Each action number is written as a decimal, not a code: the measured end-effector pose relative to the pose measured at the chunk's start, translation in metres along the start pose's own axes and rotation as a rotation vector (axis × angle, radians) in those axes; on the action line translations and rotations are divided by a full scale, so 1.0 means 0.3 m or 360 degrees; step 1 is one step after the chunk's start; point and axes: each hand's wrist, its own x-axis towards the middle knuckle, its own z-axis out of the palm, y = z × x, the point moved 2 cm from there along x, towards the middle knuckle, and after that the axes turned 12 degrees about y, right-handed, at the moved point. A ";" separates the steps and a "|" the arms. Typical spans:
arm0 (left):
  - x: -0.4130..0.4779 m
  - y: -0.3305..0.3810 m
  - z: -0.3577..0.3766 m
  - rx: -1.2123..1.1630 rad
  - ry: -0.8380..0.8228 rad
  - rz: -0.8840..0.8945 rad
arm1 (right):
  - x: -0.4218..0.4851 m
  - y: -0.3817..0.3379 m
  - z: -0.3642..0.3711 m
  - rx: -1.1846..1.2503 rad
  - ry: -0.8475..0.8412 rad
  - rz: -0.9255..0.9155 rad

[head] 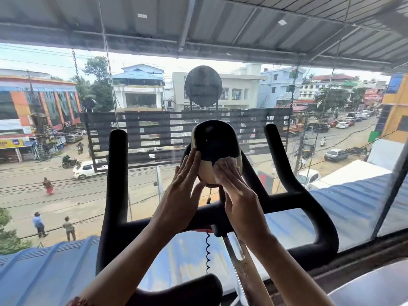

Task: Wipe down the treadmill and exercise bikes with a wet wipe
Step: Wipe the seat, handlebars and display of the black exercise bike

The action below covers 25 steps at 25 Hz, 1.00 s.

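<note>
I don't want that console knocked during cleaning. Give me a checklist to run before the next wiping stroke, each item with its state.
1. Wet wipe pressed flat on the console under the right hand: ok.
2. Left hand steadies the console's left edge: ok.
3. Coiled cable hangs clear of both hands: ok.
4. Dark upper face of the console already wiped: cannot tell.
5. Handlebars wiped: cannot tell.

Bright, overcast daylight pours through the window [331,206] behind the bike console [216,142], leaving the console's dark face and the handlebars [117,173] either side of it close to silhouette. Pale reflections haze the glass below the console. Above it, roof lines [242,25] bow with wide-angle distortion. The right hand [238,195] on the console looks slightly motion-blurred; the street [88,195] far beyond it is fairly sharp
</note>
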 end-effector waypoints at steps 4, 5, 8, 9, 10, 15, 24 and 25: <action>-0.005 -0.004 -0.004 0.0011 -0.0018 0.0002 | 0.007 0.007 0.001 -0.0013 0.0054 0.0138; -0.005 -0.005 -0.003 0.0014 -0.0022 0.0002 | 0.005 -0.008 0.013 -0.0008 0.0037 0.0172; -0.006 -0.002 -0.006 0.0008 -0.0028 -0.0004 | -0.021 -0.017 0.006 -0.0021 0.0007 0.0095; -0.005 0.001 -0.007 0.0003 -0.0030 0.0001 | -0.021 0.006 -0.009 -0.0023 0.0047 0.0137; -0.004 0.004 -0.009 -0.0001 -0.0031 0.0008 | -0.009 0.029 -0.018 -0.0009 0.0117 0.0227; 0.003 0.015 -0.015 -0.0027 -0.0016 -0.0003 | 0.100 0.013 0.042 0.0093 0.0189 0.0386; -0.017 0.018 -0.056 -0.0002 0.0025 -0.0151 | -0.050 -0.048 0.008 -0.0108 0.0099 -0.0009; -0.017 0.023 -0.051 0.0010 0.0007 -0.0111 | -0.054 -0.021 0.002 -0.0029 0.0243 0.0246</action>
